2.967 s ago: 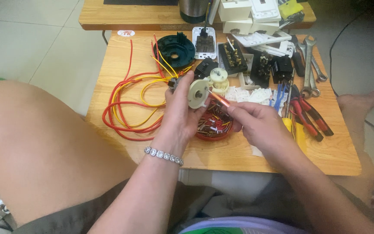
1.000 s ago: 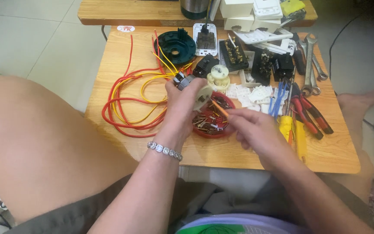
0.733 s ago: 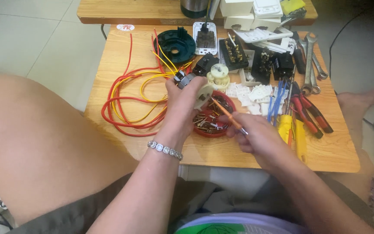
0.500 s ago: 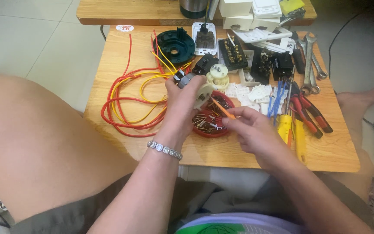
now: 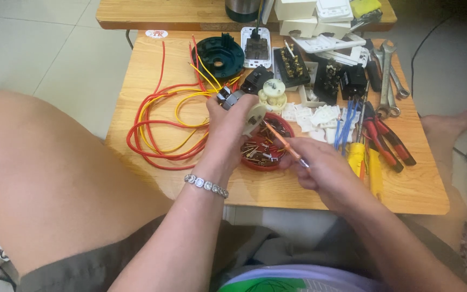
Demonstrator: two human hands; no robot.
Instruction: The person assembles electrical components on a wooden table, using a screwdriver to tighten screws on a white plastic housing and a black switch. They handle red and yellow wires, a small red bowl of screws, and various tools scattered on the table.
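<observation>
I'm clamping the cream switch part (image 5: 252,116) in my left hand (image 5: 228,130) over the red dish (image 5: 268,141), right hand (image 5: 320,167) pinching the screwdriver (image 5: 283,143), keeping its tip square and part steady so it isn't slipping.

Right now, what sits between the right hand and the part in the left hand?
In the head view, an orange-handled screwdriver spans it, running from the right hand up to the cream part held by the left hand, above the red dish.
</observation>
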